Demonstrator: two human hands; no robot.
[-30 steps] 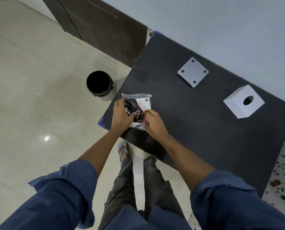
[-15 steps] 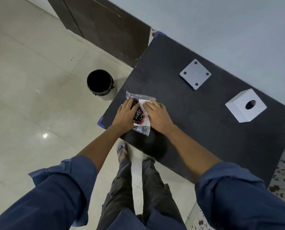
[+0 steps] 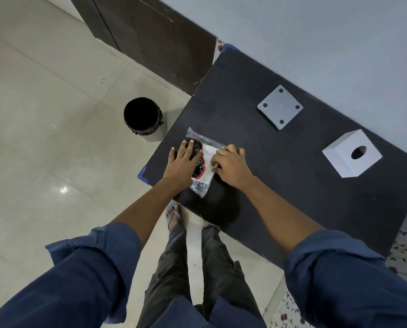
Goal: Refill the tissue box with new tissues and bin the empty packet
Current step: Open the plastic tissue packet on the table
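Note:
A clear plastic tissue packet (image 3: 203, 162) with black, red and white print lies flat on the black table (image 3: 280, 181) near its left front corner. My left hand (image 3: 182, 162) presses flat on the packet's left part, fingers spread. My right hand (image 3: 232, 165) is curled at the packet's right edge, fingertips pinching the plastic. The white tissue box (image 3: 351, 153) with a round hole stands at the right of the table, apart from my hands. Its flat white base plate (image 3: 280, 106) with corner holes lies separately at the back.
A bin (image 3: 143, 119) with a black liner stands on the pale tiled floor just left of the table. A dark wooden door (image 3: 150, 39) is behind it. The wall runs along the table's far edge. My legs and sandalled foot (image 3: 173, 215) are at the table's front edge.
The packet, held slightly raised between both hands a second ago, was laid flat on the table. My left hand now presses on it while my right hand has curled at its right edge.

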